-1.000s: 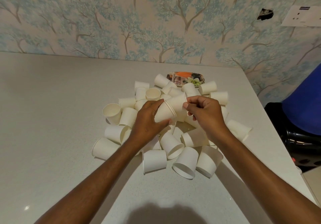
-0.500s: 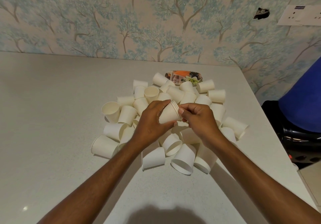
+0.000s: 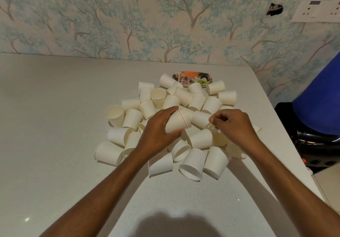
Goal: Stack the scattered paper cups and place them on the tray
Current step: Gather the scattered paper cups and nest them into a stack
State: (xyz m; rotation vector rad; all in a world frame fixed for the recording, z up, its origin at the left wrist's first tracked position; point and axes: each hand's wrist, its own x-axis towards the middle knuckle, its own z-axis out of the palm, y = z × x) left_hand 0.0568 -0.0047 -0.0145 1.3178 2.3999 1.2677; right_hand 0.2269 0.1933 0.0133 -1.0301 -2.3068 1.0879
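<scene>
Pointing rims rightward, cup stack lies in left hand; right hand curls empty.

Tree-patterned wallpaper behind a white countertop.

The cups are plain white, table is pale speckled grey, wallpaper has blue trees on beige, tray has an orange floral print.

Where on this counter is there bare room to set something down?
Bare counter left of the cup pile, and in front of it, at the near edge. Crowded: the pile itself, which hides the tray's front edge.
</scene>
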